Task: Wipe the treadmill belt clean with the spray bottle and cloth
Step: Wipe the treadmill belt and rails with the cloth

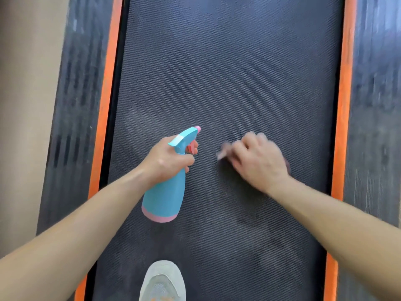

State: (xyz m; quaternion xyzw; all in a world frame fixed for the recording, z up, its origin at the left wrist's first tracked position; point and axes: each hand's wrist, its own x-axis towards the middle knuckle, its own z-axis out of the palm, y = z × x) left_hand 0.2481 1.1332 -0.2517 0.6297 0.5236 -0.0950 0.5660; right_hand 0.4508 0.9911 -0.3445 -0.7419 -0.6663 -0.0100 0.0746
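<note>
My shoe (162,281) stands at the near edge of the belt (227,72). Mid-belt, my left hand (167,158) grips the bottle (165,192); my right hand (258,161) curls over the blurred cloth (223,154), pressing it down. Damp patches nearby; I judge the far half unwiped.

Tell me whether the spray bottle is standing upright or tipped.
Tipped. The left hand grips the spray bottle by its neck, above the treadmill belt; its nozzle leans away from the person, pink base nearer.

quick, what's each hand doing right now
left hand: grips the spray bottle by its neck
right hand: curled round a pale cloth, blurred
</note>
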